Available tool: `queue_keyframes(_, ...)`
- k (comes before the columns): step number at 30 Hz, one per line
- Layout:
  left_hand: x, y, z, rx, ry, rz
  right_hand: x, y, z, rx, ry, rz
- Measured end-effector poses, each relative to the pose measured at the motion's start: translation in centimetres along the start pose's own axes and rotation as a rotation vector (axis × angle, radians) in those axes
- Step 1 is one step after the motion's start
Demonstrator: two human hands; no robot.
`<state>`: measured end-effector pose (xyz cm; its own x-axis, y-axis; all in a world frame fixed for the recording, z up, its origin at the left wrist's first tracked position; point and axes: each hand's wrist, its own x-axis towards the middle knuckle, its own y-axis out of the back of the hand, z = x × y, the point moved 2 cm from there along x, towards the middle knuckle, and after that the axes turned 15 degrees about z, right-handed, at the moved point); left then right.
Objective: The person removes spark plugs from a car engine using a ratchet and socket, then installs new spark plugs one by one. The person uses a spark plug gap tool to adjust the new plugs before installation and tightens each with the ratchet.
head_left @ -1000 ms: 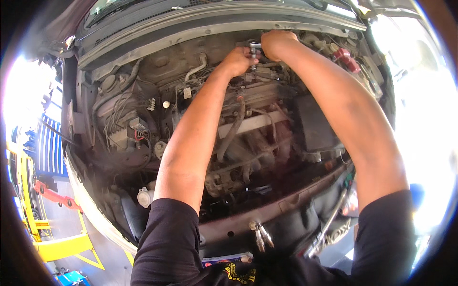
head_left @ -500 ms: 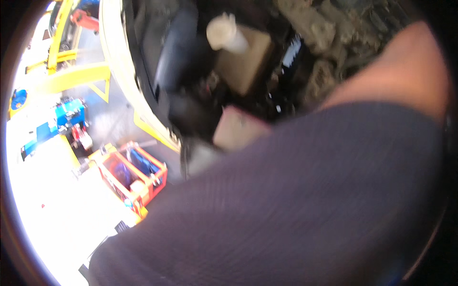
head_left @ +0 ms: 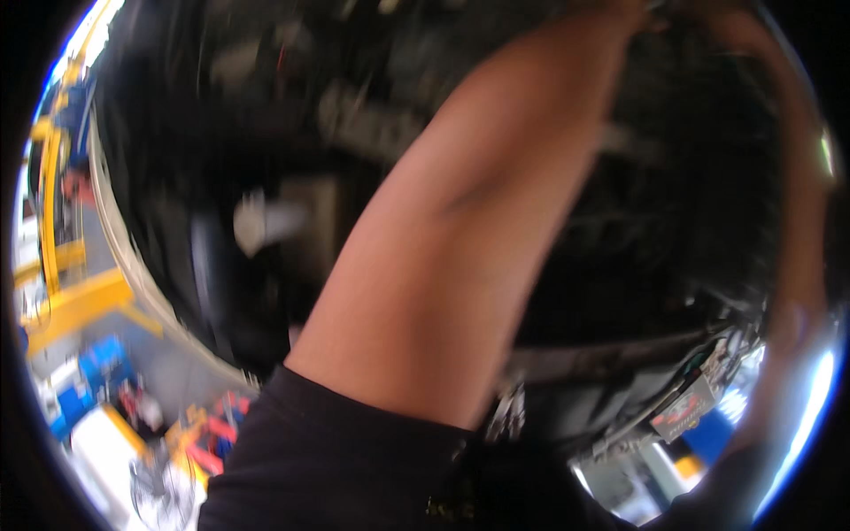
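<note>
both of the person's bare arms stretch over a dark, cluttered metal engine bay (head_left: 673, 221), which spreads across the middle of the view in front of them, badly blurred from here. the left hand (head_left: 630, 7) is cut off by the top edge, so i can't tell whether its fingers are wide, narrow or closed on something. the right hand (head_left: 737, 28) is up in the top right corner, near the left, just a smear; i can't tell what it holds either. between them is a small, blurred bit too dim to name.

left of the left forearm (head_left: 443, 239) there's a round-topped, off-white plastic filler neck (head_left: 251, 223). just right of the black cloth sleeve (head_left: 336, 442) are some shiny silver metal fittings (head_left: 506, 403). out on the floor side, past the pale curved body edge (head_left: 133, 257), i see a yellow steel beam (head_left: 84, 310) and blue boxes (head_left: 104, 358).
</note>
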<state>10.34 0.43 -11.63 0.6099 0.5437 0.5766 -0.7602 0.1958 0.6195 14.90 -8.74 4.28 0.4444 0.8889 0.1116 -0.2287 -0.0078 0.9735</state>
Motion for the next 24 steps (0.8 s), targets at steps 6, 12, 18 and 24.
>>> queue_keyframes(6, 1.5, 2.2, -0.3, -0.381, 0.041, -0.127, 1.2, -2.6, 1.1, -0.133, 0.031, 0.019)
queue_keyframes(12, 1.1, 3.1, 0.5, -0.353, 0.329, -0.001, 1.0, 0.0, -1.1, 0.039, -0.075, -0.101)
queue_keyframes(18, 1.4, 4.3, 1.4, -0.461, 0.266, -0.158, 0.5, 0.2, -1.2, 0.153, -0.100, -0.162)
queue_keyframes(24, 1.6, 2.7, -0.6, -0.290, 0.242, -0.035, 1.0, 0.1, -1.8, 0.036, -0.054, -0.098)
